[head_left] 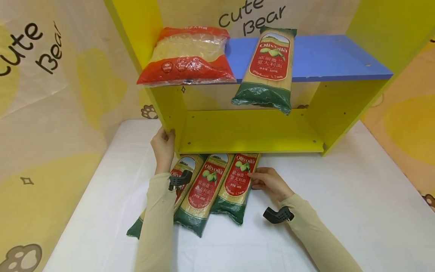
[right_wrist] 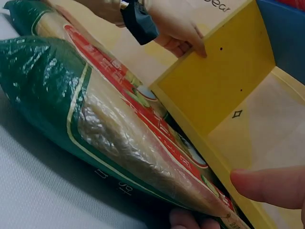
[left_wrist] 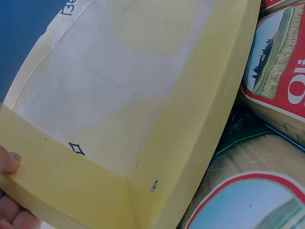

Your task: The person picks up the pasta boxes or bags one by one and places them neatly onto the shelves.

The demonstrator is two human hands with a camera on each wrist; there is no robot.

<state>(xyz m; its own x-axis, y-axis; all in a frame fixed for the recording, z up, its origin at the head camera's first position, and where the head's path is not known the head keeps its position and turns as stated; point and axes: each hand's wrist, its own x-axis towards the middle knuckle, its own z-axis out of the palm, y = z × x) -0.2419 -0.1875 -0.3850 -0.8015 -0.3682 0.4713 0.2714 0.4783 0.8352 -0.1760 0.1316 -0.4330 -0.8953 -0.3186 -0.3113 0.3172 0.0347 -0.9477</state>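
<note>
A yellow shelf unit (head_left: 251, 132) with a blue middle board (head_left: 316, 56) stands on a white table (head_left: 340, 196). My left hand (head_left: 164, 143) grips the front edge of its left side panel (left_wrist: 57, 186), fingers (left_wrist: 8, 162) curled round the edge. Three Olivoila spaghetti packs lie side by side on the table, their tops tucked under the shelf's bottom board. My right hand (head_left: 268, 182) pinches the right edge of the rightmost pack (head_left: 236, 187), thumb (right_wrist: 267, 187) above and fingers beneath. My left forearm covers part of the leftmost pack (head_left: 185, 164); the middle pack (head_left: 204, 192) lies between them.
On the blue board a red bag of noodles (head_left: 187, 56) lies at the left. A fourth spaghetti pack (head_left: 268, 71) hangs over the board's front edge. The lower compartment holds nothing. Patterned "cute Bear" cloth lines the walls on both sides.
</note>
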